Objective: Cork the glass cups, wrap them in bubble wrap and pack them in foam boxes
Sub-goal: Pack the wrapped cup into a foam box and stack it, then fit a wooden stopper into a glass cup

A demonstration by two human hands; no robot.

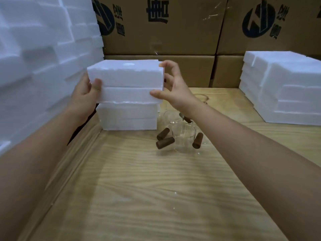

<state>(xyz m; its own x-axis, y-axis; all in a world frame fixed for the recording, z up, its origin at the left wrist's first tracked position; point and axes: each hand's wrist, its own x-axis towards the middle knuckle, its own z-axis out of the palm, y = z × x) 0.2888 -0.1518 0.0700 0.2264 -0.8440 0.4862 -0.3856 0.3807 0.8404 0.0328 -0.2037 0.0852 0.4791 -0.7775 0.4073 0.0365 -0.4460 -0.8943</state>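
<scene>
A closed white foam box (126, 80) is held just above a second closed foam box (127, 116) that stands on the wooden table (147, 188). My left hand (86, 93) grips its left end, thumb on the front face. My right hand (172, 84) grips its right end with curled fingers and thumb. To the right of the lower box stand clear glass cups (184, 136), partly behind my right forearm. Brown corks (165, 142) lie around them; another cork (198, 140) leans on a cup.
A tall pile of white foam pieces (40, 58) fills the left side. A stack of foam pieces (284, 89) sits at the right. Brown cardboard cartons (165, 32) form a wall behind. The table's left edge has a raised wooden lip (74, 153).
</scene>
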